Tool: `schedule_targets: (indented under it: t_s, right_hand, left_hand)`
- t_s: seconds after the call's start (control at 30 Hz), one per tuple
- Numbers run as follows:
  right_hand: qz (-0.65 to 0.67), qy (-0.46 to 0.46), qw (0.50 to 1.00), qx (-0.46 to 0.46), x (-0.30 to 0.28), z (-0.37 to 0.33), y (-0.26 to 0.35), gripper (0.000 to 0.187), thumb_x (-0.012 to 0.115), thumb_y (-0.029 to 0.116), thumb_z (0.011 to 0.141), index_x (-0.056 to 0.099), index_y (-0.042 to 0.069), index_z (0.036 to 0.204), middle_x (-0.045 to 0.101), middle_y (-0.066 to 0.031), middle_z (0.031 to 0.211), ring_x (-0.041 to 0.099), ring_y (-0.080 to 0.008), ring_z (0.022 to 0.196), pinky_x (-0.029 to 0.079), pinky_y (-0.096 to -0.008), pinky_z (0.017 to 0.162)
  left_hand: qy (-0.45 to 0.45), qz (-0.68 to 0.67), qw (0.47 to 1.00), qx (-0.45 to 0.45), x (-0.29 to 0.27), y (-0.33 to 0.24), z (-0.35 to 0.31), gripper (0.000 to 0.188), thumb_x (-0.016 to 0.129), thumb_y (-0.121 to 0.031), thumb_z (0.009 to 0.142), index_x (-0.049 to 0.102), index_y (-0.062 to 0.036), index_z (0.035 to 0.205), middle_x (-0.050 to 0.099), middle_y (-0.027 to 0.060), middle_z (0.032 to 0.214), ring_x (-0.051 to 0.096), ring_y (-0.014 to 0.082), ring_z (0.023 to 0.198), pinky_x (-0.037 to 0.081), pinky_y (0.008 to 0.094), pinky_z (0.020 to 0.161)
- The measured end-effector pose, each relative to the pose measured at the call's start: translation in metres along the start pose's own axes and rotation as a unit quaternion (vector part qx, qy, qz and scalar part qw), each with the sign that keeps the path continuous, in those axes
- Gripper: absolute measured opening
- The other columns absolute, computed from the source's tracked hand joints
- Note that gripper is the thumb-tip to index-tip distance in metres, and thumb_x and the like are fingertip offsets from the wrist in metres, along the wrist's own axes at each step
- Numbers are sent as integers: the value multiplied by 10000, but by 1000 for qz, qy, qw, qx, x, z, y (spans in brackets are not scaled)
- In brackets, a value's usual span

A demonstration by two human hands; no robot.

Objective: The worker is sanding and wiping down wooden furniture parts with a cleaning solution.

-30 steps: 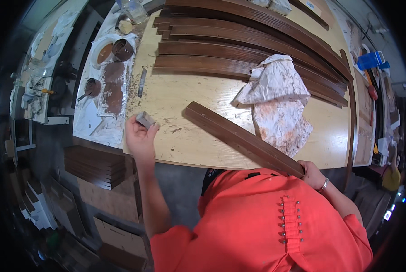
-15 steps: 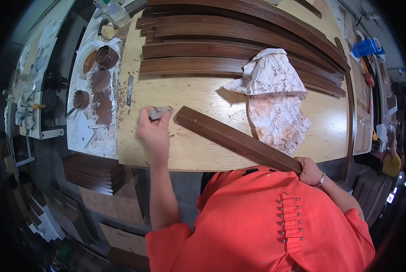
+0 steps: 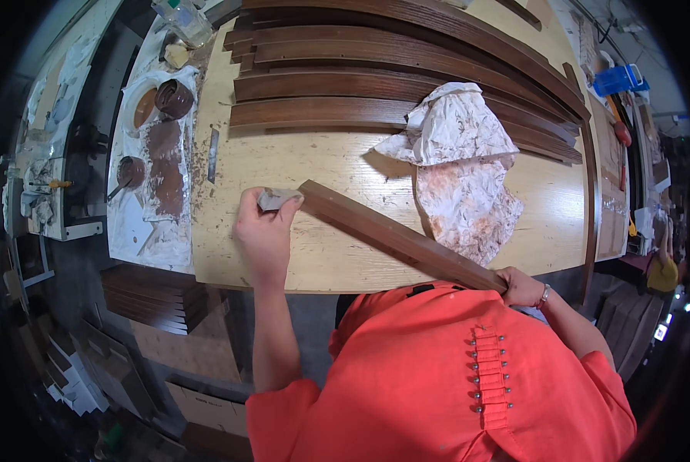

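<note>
left of the pale wooden bench (image 3: 337, 266), a white sheet (image 3: 141, 231) carries brown stains and two small cups (image 3: 174, 98); their contents cannot be read. the left hand (image 3: 262, 235) rests on the bench, fingers pinched shut on a small grey pad (image 3: 277, 199) pressed against the far end of the dark wooden strip (image 3: 395, 237). that strip lies slanted across the bench; its near end is hidden by the orange garment (image 3: 453, 377). a stained rag (image 3: 464, 165) lies behind the strip, covering part of the stacked dark strips (image 3: 376, 85). the right hand (image 3: 520, 286) is wrapped around the strip's near end, fingertips out of sight.
</note>
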State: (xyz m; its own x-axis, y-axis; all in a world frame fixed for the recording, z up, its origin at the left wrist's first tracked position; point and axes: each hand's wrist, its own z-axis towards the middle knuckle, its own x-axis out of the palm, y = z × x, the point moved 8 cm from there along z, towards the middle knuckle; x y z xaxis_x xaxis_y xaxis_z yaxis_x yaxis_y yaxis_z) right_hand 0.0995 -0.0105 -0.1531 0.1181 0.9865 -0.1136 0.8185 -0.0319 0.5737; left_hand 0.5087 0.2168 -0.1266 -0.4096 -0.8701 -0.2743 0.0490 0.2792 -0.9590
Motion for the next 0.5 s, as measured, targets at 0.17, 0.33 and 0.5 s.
schedule_targets:
  t_s: [0.17, 0.33, 0.5]
  right_hand:
    - [123, 115, 982, 86, 18, -1, -13, 392, 707, -34, 582, 620, -7, 964, 632, 10, 822, 575, -69, 711, 478, -223, 625]
    - [135, 169, 968, 127, 18, 0, -31, 430, 723, -31, 610, 618, -18, 1026, 647, -16, 902, 592, -89, 796, 491, -253, 713]
    - [139, 161, 965, 155, 15, 0, -31, 402, 683, -36, 585, 610, -25, 980, 627, -6, 819, 588, -102, 707, 502, -266, 647]
  left_hand:
    - [-36, -72, 997, -9, 3, -10, -7, 253, 672, 81, 812, 501, 85, 999, 635, 157, 940, 650, 172, 859, 551, 263, 775]
    - [-76, -80, 994, -7, -4, 11, 5, 249, 674, 74, 813, 504, 85, 995, 639, 160, 931, 653, 179, 876, 553, 264, 766]
    - [-49, -35, 998, 13, 6, 2, 5, 252, 680, 66, 811, 509, 90, 995, 647, 156, 914, 656, 174, 857, 553, 264, 755]
